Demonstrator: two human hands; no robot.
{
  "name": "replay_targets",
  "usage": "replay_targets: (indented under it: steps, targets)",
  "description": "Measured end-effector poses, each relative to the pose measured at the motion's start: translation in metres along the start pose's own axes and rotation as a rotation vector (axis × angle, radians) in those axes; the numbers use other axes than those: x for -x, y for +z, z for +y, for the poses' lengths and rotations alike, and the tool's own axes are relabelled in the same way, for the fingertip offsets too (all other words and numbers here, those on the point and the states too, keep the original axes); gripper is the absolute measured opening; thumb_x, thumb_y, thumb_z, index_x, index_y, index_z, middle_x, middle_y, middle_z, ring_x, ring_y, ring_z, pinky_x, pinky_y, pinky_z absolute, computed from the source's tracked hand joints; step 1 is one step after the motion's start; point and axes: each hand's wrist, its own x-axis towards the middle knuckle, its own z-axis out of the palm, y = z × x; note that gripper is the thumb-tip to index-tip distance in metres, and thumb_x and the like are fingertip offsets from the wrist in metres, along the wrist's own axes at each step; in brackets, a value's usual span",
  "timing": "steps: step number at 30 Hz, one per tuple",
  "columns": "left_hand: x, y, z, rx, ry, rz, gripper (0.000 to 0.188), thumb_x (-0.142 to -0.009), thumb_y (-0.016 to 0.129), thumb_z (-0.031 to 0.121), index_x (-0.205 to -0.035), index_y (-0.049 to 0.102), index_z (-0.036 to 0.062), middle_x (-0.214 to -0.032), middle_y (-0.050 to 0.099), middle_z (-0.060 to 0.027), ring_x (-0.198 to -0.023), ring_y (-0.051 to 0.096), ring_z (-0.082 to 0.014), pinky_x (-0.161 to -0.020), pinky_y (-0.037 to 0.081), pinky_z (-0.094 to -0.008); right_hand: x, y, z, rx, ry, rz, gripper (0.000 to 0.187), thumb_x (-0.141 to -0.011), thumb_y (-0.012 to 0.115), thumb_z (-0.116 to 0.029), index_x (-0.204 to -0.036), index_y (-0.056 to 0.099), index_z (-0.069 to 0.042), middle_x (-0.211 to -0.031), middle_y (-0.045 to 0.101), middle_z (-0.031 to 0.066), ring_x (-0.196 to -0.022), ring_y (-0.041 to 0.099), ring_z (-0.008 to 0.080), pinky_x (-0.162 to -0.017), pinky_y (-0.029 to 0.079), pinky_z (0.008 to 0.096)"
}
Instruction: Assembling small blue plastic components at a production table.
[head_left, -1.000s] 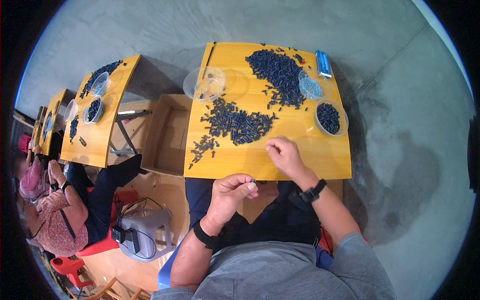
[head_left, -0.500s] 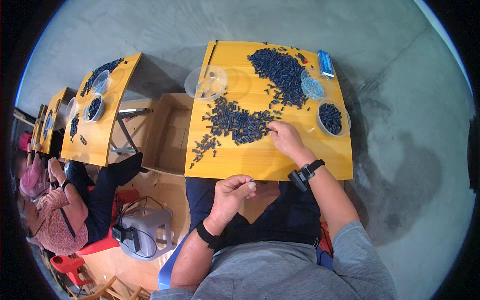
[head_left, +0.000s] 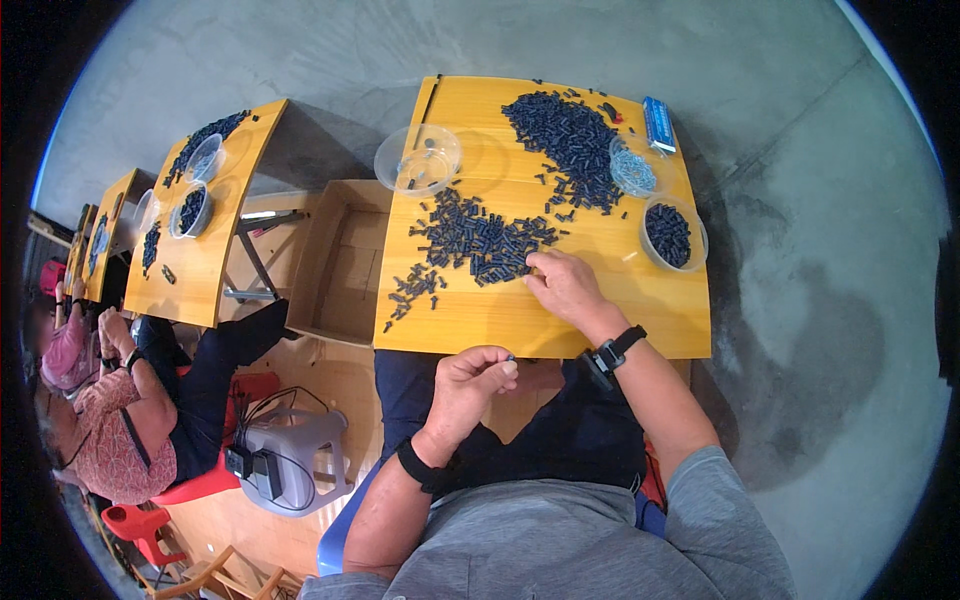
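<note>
Close to the front edge of the yellow table (head_left: 600, 330), my left hand (head_left: 468, 395) pinches a small dark piece (head_left: 511, 359) between thumb and fingertips. Only its tip shows. My right hand (head_left: 568, 290) reaches over the table, its fingertips pressed together at the right edge of the nearer pile of small black cylindrical pieces (head_left: 475, 240). Whatever lies between those fingertips is hidden. Behind it spreads a larger pile of the same pieces (head_left: 565, 140).
A clear tub (head_left: 447, 150) with a few pieces overhangs the table's left edge. At right stand a tub of black pieces (head_left: 668, 235), a tub of light-blue bits (head_left: 633, 172) and a blue box (head_left: 658, 125). A cardboard box (head_left: 340, 260) and co-workers' tables (head_left: 215, 240) lie left.
My right hand has shifted slightly left and nearer along the pile's edge, its fingers still together. My left hand stays in nearly the same place, still pinching the small piece.
</note>
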Motion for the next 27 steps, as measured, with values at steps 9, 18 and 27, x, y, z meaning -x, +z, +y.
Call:
replay_targets:
  steps: [9, 18, 27]
  targets:
    - [0.003, -0.001, -0.001, 0.009, 0.006, -0.003, 0.007, -0.088, 0.06, 0.007, -0.09, 0.064, 0.0019, -0.076, 0.065, -0.0031, -0.066, 0.06, -0.0081, -0.056, 0.049, -0.0205, 0.002, 0.008, 0.002, 0.151, 0.043, -0.055, 0.011, -0.082, 0.059, -0.016, -0.084, 0.062, -0.005, -0.076, 0.059, 0.0143, -0.073, 0.059, 0.035, -0.064, 0.047, 0.0445]
    - [0.004, 0.0, 0.006, 0.028, 0.091, -0.004, 0.009, -0.089, 0.059, 0.007, -0.094, 0.064, 0.0011, -0.081, 0.067, -0.0064, -0.068, 0.062, -0.0107, -0.057, 0.051, -0.0234, 0.008, 0.01, 0.008, -0.067, -0.059, 0.252, 0.012, -0.084, 0.057, -0.015, -0.084, 0.061, -0.003, -0.077, 0.061, 0.0173, -0.065, 0.061, 0.0317, -0.06, 0.048, 0.0434]
    - [0.01, 0.002, 0.01, 0.042, 0.143, -0.025, 0.009, -0.089, 0.058, 0.005, -0.095, 0.063, 0.0009, -0.083, 0.068, -0.008, -0.067, 0.062, -0.0113, -0.053, 0.051, -0.0228, 0.027, -0.022, -0.039, -0.986, 0.566, 0.013, 0.015, -0.092, 0.052, -0.012, -0.087, 0.057, 0.001, -0.071, 0.058, 0.0035, -0.048, 0.053, 0.0094, -0.042, 0.044, 0.0236]
